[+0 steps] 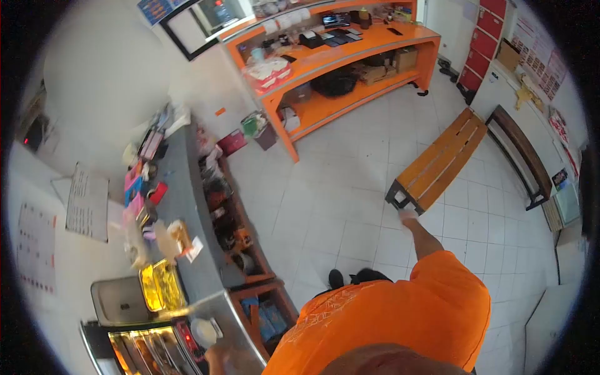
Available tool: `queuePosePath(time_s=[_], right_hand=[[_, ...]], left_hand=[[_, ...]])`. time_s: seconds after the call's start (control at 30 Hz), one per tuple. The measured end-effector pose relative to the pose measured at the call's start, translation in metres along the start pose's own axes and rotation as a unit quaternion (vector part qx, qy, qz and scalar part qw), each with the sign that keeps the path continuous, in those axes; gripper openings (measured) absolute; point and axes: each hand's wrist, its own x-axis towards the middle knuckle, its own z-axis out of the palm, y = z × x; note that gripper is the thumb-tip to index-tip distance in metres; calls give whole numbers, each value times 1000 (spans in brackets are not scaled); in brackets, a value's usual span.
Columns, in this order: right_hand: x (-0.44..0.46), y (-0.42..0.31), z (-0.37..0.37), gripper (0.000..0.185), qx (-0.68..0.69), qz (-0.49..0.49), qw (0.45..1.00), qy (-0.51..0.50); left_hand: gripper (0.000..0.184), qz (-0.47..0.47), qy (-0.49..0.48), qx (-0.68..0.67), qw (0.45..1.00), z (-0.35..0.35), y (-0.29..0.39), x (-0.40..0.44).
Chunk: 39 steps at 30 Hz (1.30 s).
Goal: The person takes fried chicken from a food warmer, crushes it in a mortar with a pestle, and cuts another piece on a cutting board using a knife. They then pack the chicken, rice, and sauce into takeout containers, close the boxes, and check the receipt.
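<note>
My right hand (408, 214), pale as if in a thin glove, hangs near the end of a slatted wooden bench (440, 159). Its fingers are too small to read, and I cannot tell whether it touches the bench. At the lower left, my left hand (205, 333) is over the metal counter top (234, 325), beside a lit glass-fronted warmer (147, 350) with food inside. A pale rounded shape covers the end of that arm, glove or held thing I cannot tell. Gold foil (161, 286) and a brown lidded bin (119, 299) stand just beyond.
A grey counter (187, 187) holds boxes, bags and containers, with shelves beneath. An orange desk (350, 47) stands at the back, a waste bin (259, 130) beside it. On the right are a dark bench (520, 150), a white chest (500, 94) and red lockers (484, 44).
</note>
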Motion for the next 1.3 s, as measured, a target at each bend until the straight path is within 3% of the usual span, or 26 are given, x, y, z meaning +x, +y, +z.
queuePosePath(time_s=[0.03,0.07,0.1,0.2,0.3,0.43,0.6,0.63,0.7,0.73,0.77,0.8,0.83,0.87,0.93,1.0,1.03,1.07,1.1,1.13,1.17,1.23,1.3], right_hand=[[-10,35,14,38,17,119,984,-129],[-30,83,88,49,249,257,932,-57],[-55,96,78,43,309,326,892,-52],[-96,115,75,25,467,400,786,-59],[-97,141,138,8,678,417,602,-65],[-63,127,47,12,643,455,598,-146],[61,170,-20,18,662,423,612,-95],[93,186,-35,19,668,411,617,-63],[171,222,-65,21,685,376,624,29],[209,241,-75,23,701,347,617,86],[246,257,-88,24,728,315,592,143],[282,273,-98,25,755,288,557,193],[325,294,-109,29,801,294,473,219],[366,311,-119,24,662,326,641,211],[442,333,-135,23,767,312,451,333],[512,349,-223,22,703,457,479,258],[556,357,-249,23,729,442,436,288],[598,362,-259,24,753,427,387,318],[636,368,-248,25,772,417,333,346],[679,378,-222,28,777,364,326,396],[713,377,-194,31,788,361,314,387],[779,396,-181,37,813,394,295,311],[830,412,-136,39,817,388,338,261]], left_hand=[[79,69,-61,-51,994,-17,48,53],[81,127,-107,-85,983,-26,95,106],[82,173,-147,-114,967,-33,147,160],[85,216,-253,-146,931,-37,312,309],[85,167,-326,-109,924,-58,445,425],[86,83,-409,-57,907,-120,577,538],[87,-69,-506,-6,860,-216,746,698],[87,-72,-493,-3,867,-242,788,730],[68,83,-384,-58,918,-293,876,785],[63,109,-261,-95,954,-300,921,832],[62,205,-189,5,960,-308,957,911],[69,287,-39,128,949,-335,1014,932],[75,273,27,100,956,-343,1057,976],[85,296,65,125,945,-352,1102,1022],[96,192,131,79,969,-340,1188,1142],[100,186,150,70,969,-379,1290,1170],[101,212,213,63,952,-386,1336,1193],[103,173,140,90,971,-418,1399,1181],[107,253,235,81,935,-423,1441,1203],[110,323,331,85,882,-425,1479,1229],[112,373,365,87,848,-436,1518,1261],[116,367,344,105,858,-457,1569,1330],[119,339,320,127,876,-477,1597,1390]])
